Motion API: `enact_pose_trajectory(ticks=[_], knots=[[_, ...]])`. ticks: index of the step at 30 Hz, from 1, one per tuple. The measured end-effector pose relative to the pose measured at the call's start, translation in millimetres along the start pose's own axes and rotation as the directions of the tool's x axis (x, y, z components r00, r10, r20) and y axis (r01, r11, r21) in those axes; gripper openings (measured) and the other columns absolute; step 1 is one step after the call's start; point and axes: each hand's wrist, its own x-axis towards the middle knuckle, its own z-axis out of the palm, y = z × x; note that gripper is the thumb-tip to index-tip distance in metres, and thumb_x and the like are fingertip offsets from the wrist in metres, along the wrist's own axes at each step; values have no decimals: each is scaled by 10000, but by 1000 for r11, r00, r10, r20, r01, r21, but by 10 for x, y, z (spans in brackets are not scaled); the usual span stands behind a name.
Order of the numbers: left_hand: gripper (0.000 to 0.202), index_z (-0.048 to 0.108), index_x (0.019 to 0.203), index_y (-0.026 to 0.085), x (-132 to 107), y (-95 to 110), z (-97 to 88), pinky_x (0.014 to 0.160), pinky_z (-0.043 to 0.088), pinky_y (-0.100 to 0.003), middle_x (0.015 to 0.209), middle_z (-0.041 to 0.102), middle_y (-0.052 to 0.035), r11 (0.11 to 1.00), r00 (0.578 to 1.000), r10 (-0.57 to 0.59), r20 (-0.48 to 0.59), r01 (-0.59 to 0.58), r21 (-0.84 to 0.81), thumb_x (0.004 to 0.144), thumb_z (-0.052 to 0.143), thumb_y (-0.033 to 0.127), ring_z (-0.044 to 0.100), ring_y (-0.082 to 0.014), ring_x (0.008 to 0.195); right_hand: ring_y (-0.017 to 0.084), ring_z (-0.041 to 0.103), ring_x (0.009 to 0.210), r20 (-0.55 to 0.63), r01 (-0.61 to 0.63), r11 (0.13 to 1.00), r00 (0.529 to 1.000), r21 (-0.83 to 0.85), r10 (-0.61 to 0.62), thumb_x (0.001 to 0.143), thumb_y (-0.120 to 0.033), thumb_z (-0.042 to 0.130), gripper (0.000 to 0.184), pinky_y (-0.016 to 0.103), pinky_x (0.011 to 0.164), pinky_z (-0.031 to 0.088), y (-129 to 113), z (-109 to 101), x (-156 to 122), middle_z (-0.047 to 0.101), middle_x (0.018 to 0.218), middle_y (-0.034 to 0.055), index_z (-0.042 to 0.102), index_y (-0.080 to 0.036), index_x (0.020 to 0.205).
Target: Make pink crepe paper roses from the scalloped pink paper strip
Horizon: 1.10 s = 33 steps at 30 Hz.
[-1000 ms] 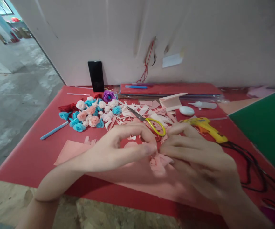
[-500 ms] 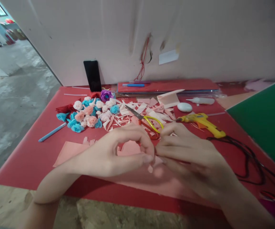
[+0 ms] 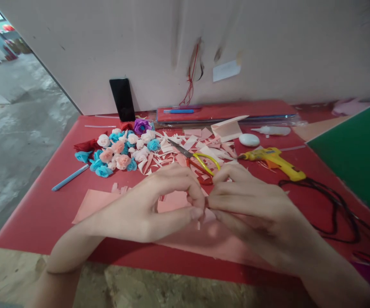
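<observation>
Thumb and fingertips of my left hand (image 3: 159, 205) pinch one side of a small pink paper piece (image 3: 208, 216). On its other side, my right hand (image 3: 255, 209) grips the same piece, its fingers curled and partly hiding it. Both hands meet just above a large pink paper sheet (image 3: 200, 241) lying on the red table. Beyond my fingers lie scissors with yellow and orange handles (image 3: 204, 162), among pink and white paper scraps (image 3: 159, 156). Another flat pink paper (image 3: 91, 203) shows left of my left wrist.
Paper roses (image 3: 123, 161) in several colours cluster at the back left, near a blue pen (image 3: 71, 177). A phone (image 3: 122, 100) leans on the wall. To the right are a yellow glue gun (image 3: 277, 161), its black cord, a glue bottle (image 3: 273, 131) and a green board (image 3: 358, 158).
The small paper piece has turned slightly between my fingertips, and both hands stay together. The whole view has shifted a little.
</observation>
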Motion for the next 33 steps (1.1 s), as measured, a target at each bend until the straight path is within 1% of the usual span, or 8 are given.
enact_pose_trajectory(ticks=[3, 9, 14, 18, 22, 26, 29, 33], knots=[[131, 529, 737, 156, -1, -2, 1, 779, 392, -239, 779, 566, 6, 999, 1000, 9, -7, -10, -34, 862, 509, 192, 503, -118, 802, 130, 403, 676, 7, 15, 998, 1000, 56, -15, 829, -29, 462, 218, 310, 670, 383, 6, 13, 1, 480, 600, -17, 508, -171, 670], [165, 551, 816, 146, 23, -11, -23, 782, 419, -229, 758, 603, -5, 990, 999, -31, 33, 35, -136, 911, 428, 201, 550, -105, 768, 141, 401, 731, 26, 3, 992, 1000, 124, -6, 801, -3, 505, 183, 327, 708, 363, 11, 5, -37, 538, 666, -8, 564, -166, 741], [217, 529, 706, 140, 29, -21, -9, 757, 444, -193, 723, 588, 1, 977, 996, -36, 83, 52, -206, 900, 439, 178, 564, -86, 733, 151, 403, 735, 70, -12, 992, 998, 125, 4, 806, -8, 475, 197, 327, 698, 361, -2, -20, -51, 530, 642, 5, 558, -164, 719], [207, 524, 706, 135, 31, -23, 3, 691, 476, -186, 686, 579, 2, 945, 989, -92, 112, 123, -304, 893, 440, 164, 581, -79, 663, 152, 407, 736, 91, -9, 992, 996, 127, -3, 817, -10, 472, 208, 319, 704, 373, 3, -17, -43, 541, 646, 1, 564, -186, 758], [200, 525, 702, 133, 39, -34, 2, 667, 483, -173, 687, 584, -6, 933, 988, -103, 115, 136, -332, 886, 454, 164, 587, -78, 665, 155, 425, 725, 91, -14, 991, 996, 130, 2, 826, -47, 480, 190, 324, 704, 389, 15, -15, -42, 552, 642, -1, 577, -197, 762], [188, 518, 700, 137, 41, -43, 9, 646, 503, -183, 681, 581, -13, 889, 985, -104, 137, 153, -431, 877, 464, 169, 599, -92, 663, 149, 449, 713, 76, -2, 991, 997, 131, -8, 818, -43, 475, 206, 311, 690, 403, 10, -29, -43, 560, 641, -11, 583, -212, 772], [189, 516, 683, 139, 39, -34, 14, 626, 507, -183, 677, 577, -14, 868, 982, -120, 147, 175, -464, 865, 470, 158, 601, -94, 652, 139, 453, 714, 91, -25, 988, 996, 150, 11, 804, -27, 493, 208, 288, 680, 411, -13, -47, -38, 572, 652, -17, 589, -211, 786], [183, 528, 680, 140, 40, -30, 15, 598, 494, -182, 674, 581, -11, 874, 978, -126, 165, 188, -449, 855, 480, 157, 594, -96, 644, 138, 468, 693, 123, -96, 975, 990, 200, 72, 821, -47, 480, 211, 293, 682, 422, -47, -55, -32, 578, 646, -13, 595, -205, 742]])
